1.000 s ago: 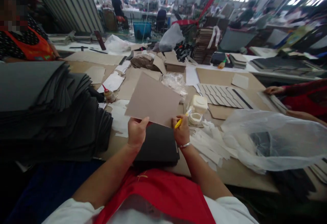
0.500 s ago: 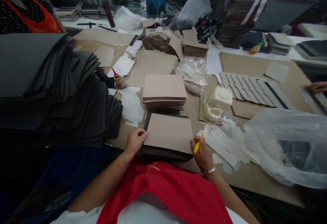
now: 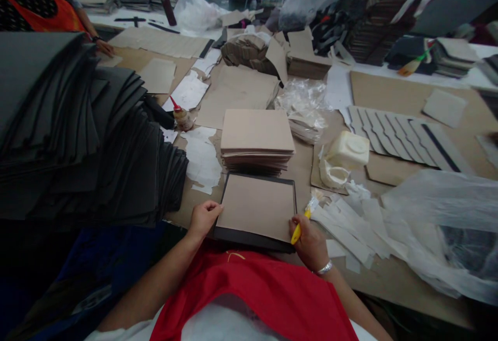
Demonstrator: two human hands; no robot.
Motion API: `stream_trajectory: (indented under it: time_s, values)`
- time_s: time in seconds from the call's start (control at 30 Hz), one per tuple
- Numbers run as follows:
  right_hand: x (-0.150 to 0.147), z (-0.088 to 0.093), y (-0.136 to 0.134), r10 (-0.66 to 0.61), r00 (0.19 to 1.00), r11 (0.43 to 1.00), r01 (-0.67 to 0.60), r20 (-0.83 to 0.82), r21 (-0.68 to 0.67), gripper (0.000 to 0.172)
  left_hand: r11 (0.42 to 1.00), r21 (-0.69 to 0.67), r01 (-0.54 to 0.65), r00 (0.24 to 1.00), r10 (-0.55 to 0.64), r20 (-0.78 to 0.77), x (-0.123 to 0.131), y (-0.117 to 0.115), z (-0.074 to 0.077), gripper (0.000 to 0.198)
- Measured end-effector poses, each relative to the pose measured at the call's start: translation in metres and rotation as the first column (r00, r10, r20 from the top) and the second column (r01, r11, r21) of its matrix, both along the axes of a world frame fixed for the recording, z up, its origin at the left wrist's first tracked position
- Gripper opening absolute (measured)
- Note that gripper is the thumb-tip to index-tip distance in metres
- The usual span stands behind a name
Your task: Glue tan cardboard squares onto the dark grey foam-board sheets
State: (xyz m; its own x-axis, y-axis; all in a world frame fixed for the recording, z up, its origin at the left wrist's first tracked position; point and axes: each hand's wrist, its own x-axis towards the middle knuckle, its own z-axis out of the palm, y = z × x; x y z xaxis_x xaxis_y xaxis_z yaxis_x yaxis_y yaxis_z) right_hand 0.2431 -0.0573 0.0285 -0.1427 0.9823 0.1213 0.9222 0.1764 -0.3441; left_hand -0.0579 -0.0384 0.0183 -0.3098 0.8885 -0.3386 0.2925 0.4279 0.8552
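Observation:
A tan board [image 3: 257, 206] lies on a stack of black sheets [image 3: 252, 237] right in front of me. Black shows along its top, right and near edges. My left hand [image 3: 204, 221] is closed, thumb and fingers pinching the board's left edge. In my right hand [image 3: 309, 241] is a brush [image 3: 296, 233] with a yellow handle, its pale bristles pointing away from me. The fingertips of that hand also touch the board's right edge. Just beyond stands a pile of similar tan boards [image 3: 257, 129].
Large black sheets [image 3: 116, 144] are heaped at the left. A red-tipped glue bottle [image 3: 182, 115] stands beyond them. On the right are a cut-open cream container [image 3: 348, 149], paper strips [image 3: 346, 227] and a plastic bag [image 3: 447, 222]. Another person's hand [image 3: 104, 46] rests at the far left.
The tan board has shifted slightly toward me on the black stack, so a black border now shows along its right side too. Both hands keep their hold. My view has tilted slightly.

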Motion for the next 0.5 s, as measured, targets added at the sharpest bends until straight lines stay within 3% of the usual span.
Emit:
stream_trajectory:
  time_s: [0.2,0.5]
  values:
    - [-0.0001,-0.0050,0.0036,-0.110,0.992,0.992,0.106,-0.057,-0.071,0.026,0.999,-0.034,0.032,0.999,-0.032,0.004,-0.0007,-0.0009,0.0025,0.029]
    - [-0.0029,-0.0027,0.0054,-0.168,0.982,0.978,0.155,-0.084,-0.141,0.021,0.993,-0.102,0.058,0.997,-0.063,-0.054,-0.0008,0.0011,0.0030,0.030]
